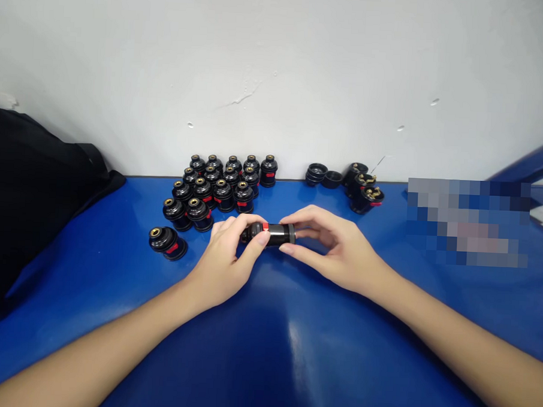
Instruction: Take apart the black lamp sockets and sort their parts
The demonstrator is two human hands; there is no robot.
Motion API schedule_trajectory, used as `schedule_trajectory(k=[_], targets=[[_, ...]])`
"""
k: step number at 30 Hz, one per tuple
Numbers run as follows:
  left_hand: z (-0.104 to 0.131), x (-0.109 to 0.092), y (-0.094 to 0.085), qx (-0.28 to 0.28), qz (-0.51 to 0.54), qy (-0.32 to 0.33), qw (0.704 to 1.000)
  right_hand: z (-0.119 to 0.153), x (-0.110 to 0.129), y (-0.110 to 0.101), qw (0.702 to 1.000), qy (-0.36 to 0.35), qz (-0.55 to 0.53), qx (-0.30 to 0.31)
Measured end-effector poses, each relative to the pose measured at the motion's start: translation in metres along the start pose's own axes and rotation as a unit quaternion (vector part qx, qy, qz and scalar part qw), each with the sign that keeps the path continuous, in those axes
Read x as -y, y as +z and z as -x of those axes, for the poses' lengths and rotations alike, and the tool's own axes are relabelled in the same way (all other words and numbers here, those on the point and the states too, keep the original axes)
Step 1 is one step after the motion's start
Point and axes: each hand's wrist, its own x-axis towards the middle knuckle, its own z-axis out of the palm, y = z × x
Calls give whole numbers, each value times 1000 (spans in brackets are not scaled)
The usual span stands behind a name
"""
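Held sideways above the blue table is a black lamp socket with a red part on its side. My left hand is closed around its narrower left end, thumb near the red part. At the right end is a dark ring, which the thumb and fingers of my right hand curve around in a grip. Left of my hands stand several similar black sockets with brass-coloured tops and red parts. One socket near my left hand leans over.
Against the white wall are black rings, some stacked and one single. Open socket bodies with brass contacts stand right of them. Black cloth covers the table's left side. A blurred-out patch lies at right.
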Motion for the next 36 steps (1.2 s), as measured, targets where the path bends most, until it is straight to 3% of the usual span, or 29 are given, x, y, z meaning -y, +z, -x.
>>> schedule_trajectory(k=[3,6,11,16,20,24,30,36], targets=[[-1,-2,0,-1,5,-11,1000,0,-1,-1,994,-91,60,-8],[-1,-1,0,-1,27,-24,999,1,1,-2,987,-131,94,-16],[0,2,1,-19,42,-15,999,0,1,-4,991,-104,70,-42],[1,4,1,-16,52,-20,998,-2,3,-14,981,-83,152,-84],[2,4,0,-13,51,-29,998,-10,18,-33,960,-62,252,-106],[2,4,-1,-7,48,-33,998,-26,26,-66,925,-54,364,-94],[1,2,-2,-7,52,-34,998,-50,-2,-112,892,-38,447,-59],[1,2,-2,-2,53,-37,998,-63,-42,-131,873,-56,482,-46]])
